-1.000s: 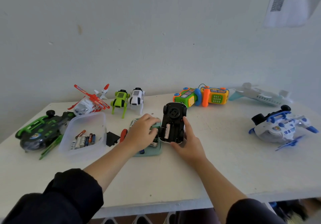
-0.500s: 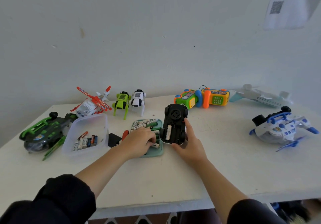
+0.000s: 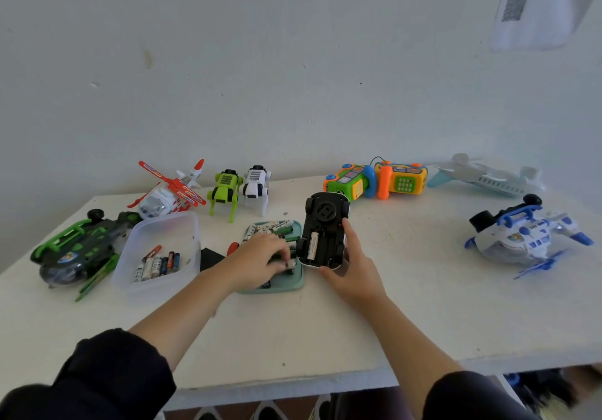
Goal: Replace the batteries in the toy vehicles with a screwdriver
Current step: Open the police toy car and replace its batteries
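A black toy car [image 3: 324, 229] lies upside down mid-table, its battery bay open with one white battery [image 3: 312, 245] inside. My right hand [image 3: 353, 266] holds the car's near right side, fingers along its edge. My left hand [image 3: 262, 258] reaches into the green tray [image 3: 298, 284] of fresh batteries just left of the car and pinches a battery [image 3: 290, 264] at its fingertips. A red screwdriver handle [image 3: 232, 248] peeks out behind my left wrist. The black battery cover [image 3: 210, 258] lies left of the tray.
A clear tub [image 3: 163, 250] with several used batteries sits to the left, beside a green-black helicopter [image 3: 78, 250]. A red-white helicopter [image 3: 169, 191], two robot dogs [image 3: 241, 188], phone toys [image 3: 378, 181], a pale plane [image 3: 488, 176] and a blue-white plane [image 3: 524, 237] ring the table.
My left hand slid from the tray's far end toward its near right corner and closed its fingertips on a battery. The car and my right hand stayed put.
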Tool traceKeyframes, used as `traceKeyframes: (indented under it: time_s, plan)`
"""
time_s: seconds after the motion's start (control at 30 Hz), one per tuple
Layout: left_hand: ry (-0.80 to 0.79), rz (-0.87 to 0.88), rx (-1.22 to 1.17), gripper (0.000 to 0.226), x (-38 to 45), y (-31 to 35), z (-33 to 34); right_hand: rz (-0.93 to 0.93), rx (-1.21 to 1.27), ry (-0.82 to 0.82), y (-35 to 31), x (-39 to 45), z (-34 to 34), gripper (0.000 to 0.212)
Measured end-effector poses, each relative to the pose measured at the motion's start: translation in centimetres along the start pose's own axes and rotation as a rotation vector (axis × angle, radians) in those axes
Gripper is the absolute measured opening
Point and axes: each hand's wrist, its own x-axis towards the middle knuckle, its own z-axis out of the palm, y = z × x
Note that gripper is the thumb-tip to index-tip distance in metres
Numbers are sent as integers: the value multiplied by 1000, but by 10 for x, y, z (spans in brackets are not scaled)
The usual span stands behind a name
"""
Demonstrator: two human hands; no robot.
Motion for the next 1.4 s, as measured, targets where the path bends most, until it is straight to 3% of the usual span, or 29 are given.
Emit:
traceKeyframes:
  time_s: [0.1, 0.2, 0.3, 0.47, 0.6, 0.77, 0.87, 0.97, 1.13, 1.23, 1.4]
  plan:
    - [150, -91, -322, 5, 0, 13, -9, 1, 0, 0, 1, 0, 0, 86]
    - [316, -99, -388, 5, 5, 30, -6, 13, 26, -1, 0, 0, 0, 86]
    - [393, -19, -293, 9, 13, 47, 8, 29, 18, 0, 1, 0, 0, 88]
    - [515, 62, 140, 11, 23, 57, 31, 47, 4, -3, 3, 1, 1, 92]
    - [585, 167, 178, 18, 24, 48, 44, 52, -27, -1, 3, 3, 1, 88]
    - [582, 289, 207, 34, 23, 31, 43, 38, -17, -2, 2, 3, 0, 88]
    - [528, 126, 92, 32, 26, 29, 38, 31, 7, -8, 1, 3, -1, 88]
    - [380, -75, -139, 64, 28, 38, 33, 23, 4, -9, 2, 3, -1, 87]
    - [293, -128, -441, 103, 36, 49, 29, 22, -19, 2, 2, 3, -2, 83]
    - [233, -203, -504, 110, 38, 50, 28, 20, -19, -11, 3, 3, -2, 84]
    - [270, -187, -488, 95, 43, 52, 27, 32, -28, -18, 3, 3, -3, 85]
